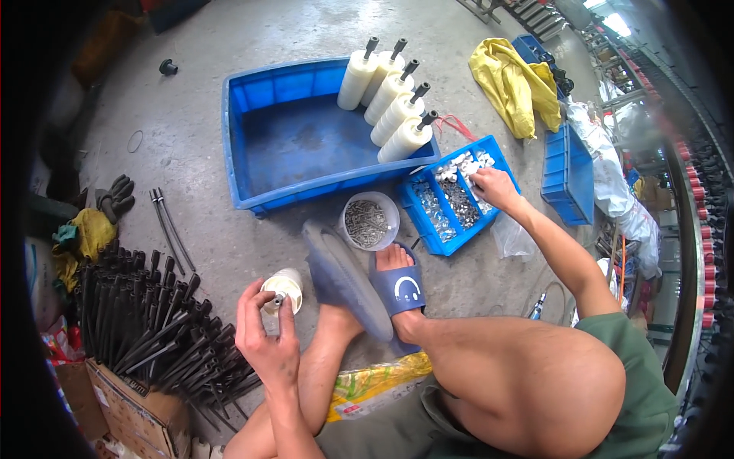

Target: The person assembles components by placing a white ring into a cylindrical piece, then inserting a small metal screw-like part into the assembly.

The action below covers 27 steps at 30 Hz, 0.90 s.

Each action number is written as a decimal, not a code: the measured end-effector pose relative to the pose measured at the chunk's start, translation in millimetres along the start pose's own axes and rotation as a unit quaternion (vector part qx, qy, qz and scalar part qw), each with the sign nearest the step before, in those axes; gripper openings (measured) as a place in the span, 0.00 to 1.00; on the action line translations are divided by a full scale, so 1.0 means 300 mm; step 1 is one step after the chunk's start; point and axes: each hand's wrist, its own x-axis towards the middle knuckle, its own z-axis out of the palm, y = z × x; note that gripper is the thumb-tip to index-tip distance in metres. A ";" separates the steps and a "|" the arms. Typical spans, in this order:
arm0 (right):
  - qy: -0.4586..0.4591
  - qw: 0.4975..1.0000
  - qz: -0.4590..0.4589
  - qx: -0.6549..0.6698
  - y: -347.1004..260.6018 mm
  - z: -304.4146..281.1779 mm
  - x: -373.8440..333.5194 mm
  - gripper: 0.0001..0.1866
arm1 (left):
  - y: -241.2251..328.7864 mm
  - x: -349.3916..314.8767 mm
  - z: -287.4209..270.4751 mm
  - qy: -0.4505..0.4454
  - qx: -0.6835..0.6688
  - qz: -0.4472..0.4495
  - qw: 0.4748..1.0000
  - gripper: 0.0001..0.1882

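Note:
My left hand [267, 336] is closed, thumb and fingertips pinched at the metal fitting in the end of a white cylinder [293, 278]. That cylinder stands on the floor beside my slipper. Off to the right, my right hand [495, 188] reaches into a blue compartment box [449, 246]. Its fingers are curled down among small white plastic parts [462, 165], and whatever they pinch is hidden. Clear plastic pieces [433, 208] and small dark metal parts [460, 203] fill the other compartments. A white tub [391, 213] of metal pins [367, 223] stands to the left of the box.
A large blue tub [238, 164] holds several white rollers with black shafts [397, 103] at its right end. Many black rods [145, 314] lie piled at the left. Yellow sacking [505, 84] and a blue crate [567, 176] are at the right. Slippers [397, 287] sit in the middle.

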 end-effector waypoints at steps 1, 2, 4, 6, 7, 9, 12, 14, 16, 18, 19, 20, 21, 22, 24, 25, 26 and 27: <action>0.021 0.999 0.027 0.032 0.007 -0.006 -0.010 0.11 | 0.000 -0.002 0.002 0.001 0.001 0.001 1.000 0.10; 0.059 0.994 0.068 0.066 0.016 -0.015 -0.024 0.10 | -0.001 -0.004 0.005 0.002 0.001 0.001 1.000 0.10; 0.115 0.974 0.152 0.126 0.063 -0.020 -0.065 0.13 | 0.002 0.000 0.009 0.004 -0.004 0.005 1.000 0.10; 0.142 0.955 0.206 0.159 0.093 -0.035 -0.102 0.16 | 0.002 0.004 0.009 0.005 -0.007 0.003 1.000 0.10; 0.128 0.952 0.228 0.157 0.095 -0.042 -0.113 0.16 | 0.003 0.006 0.008 0.006 -0.008 0.003 1.000 0.10; 0.099 0.945 0.271 0.152 0.103 -0.057 -0.135 0.15 | 0.009 0.012 0.010 0.008 -0.018 -0.002 1.000 0.10; 0.103 0.941 0.250 0.205 0.069 -0.031 -0.120 0.15 | 0.009 0.015 0.020 0.012 -0.014 0.004 1.000 0.10; 0.077 0.923 0.292 0.239 0.058 -0.011 -0.092 0.18 | 0.017 0.017 0.034 0.008 -0.013 0.010 1.000 0.10; 0.032 0.933 0.305 0.187 0.081 0.029 -0.062 0.19 | 0.022 0.017 0.044 0.004 -0.013 0.018 1.000 0.10; -0.014 0.934 0.319 0.160 0.077 0.042 -0.031 0.22 | 0.022 0.014 0.047 0.005 -0.009 0.026 1.000 0.10; -0.017 0.939 0.312 0.142 0.079 0.047 -0.019 0.22 | 0.025 0.013 0.045 0.001 -0.011 0.018 1.000 0.10; -0.018 0.945 0.304 0.122 0.081 0.034 -0.008 0.22 | 0.032 0.011 0.046 -0.001 -0.015 0.009 1.000 0.10; -0.020 0.950 0.294 0.102 0.085 0.026 -0.003 0.22 | 0.034 0.006 0.038 -0.002 -0.018 0.000 1.000 0.10; 0.027 0.953 0.285 0.096 0.060 0.024 0.016 0.20 | 0.027 0.005 0.029 0.003 -0.016 0.003 1.000 0.11; 0.096 0.932 0.290 0.195 -0.028 -0.079 0.037 0.20 | 0.034 0.014 0.020 -0.003 0.010 0.037 0.999 0.16; 0.145 0.914 0.252 0.284 -0.142 -0.148 0.063 0.18 | 0.031 0.016 0.029 -0.004 0.022 0.045 0.999 0.18; 0.144 0.890 0.223 0.370 -0.284 -0.244 0.084 0.18 | 0.025 0.018 0.042 -0.007 0.008 0.033 0.999 0.18; 0.147 0.864 0.183 0.446 -0.440 -0.327 0.110 0.18 | 0.022 0.022 0.051 -0.006 -0.012 0.024 1.000 0.18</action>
